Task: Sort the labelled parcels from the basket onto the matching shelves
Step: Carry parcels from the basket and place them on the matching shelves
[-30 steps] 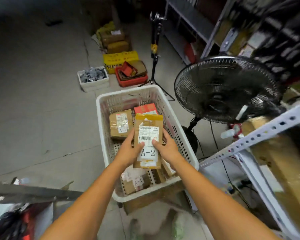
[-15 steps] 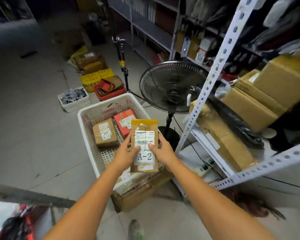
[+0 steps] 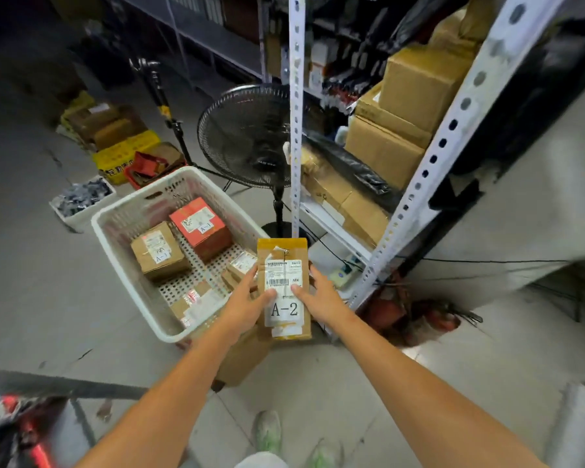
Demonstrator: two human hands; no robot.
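L hand (image 3: 247, 304) + R hand (image 3: 321, 298) both grip A-2 parcel (image 3: 284, 271), now shifted to basket (image 3: 142, 197) right edge; my view has swung to shelving rack (image 3: 448, 130). Next: find A-2 shelf

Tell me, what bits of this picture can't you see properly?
All in the head view:
- A-2 parcel: the small print is too tiny to read. Its back is hidden, and so are the fingers of the left hand and right hand behind it.
- Flat parcel in the basket: its label is blurred.
- Shelf rack: no shelf label is readable because it is dark and blurred.
- Red and black thing: blurred and cut off by the picture's edge.
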